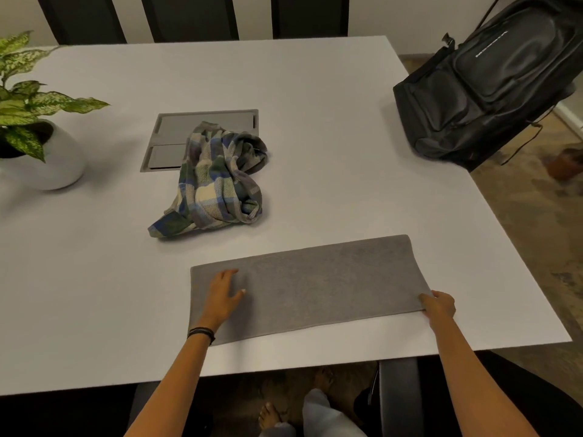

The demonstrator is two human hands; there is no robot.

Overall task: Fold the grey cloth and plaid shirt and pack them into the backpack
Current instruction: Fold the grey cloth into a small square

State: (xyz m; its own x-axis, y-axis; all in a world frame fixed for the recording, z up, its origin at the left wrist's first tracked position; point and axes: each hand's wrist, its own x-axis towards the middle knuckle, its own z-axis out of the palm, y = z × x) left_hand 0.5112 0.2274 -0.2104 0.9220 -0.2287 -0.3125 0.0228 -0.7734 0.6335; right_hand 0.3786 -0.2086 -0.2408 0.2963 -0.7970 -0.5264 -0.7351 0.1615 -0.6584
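Note:
The grey cloth (318,283) lies as a long flat strip near the front edge of the white table (94,279). My left hand (224,294) presses flat on its left part, fingers straight. My right hand (438,305) pinches the cloth's near right corner. The plaid shirt (217,181) sits crumpled in a heap at the table's middle, apart from both hands. The black backpack (492,83) stands upright at the table's far right corner, its zips looking closed.
A potted plant (38,130) in a white pot stands at the left edge. A grey recessed cable hatch (176,134) lies partly under the shirt. Dark chairs line the far side. A dark chair (407,402) and feet show below the front edge.

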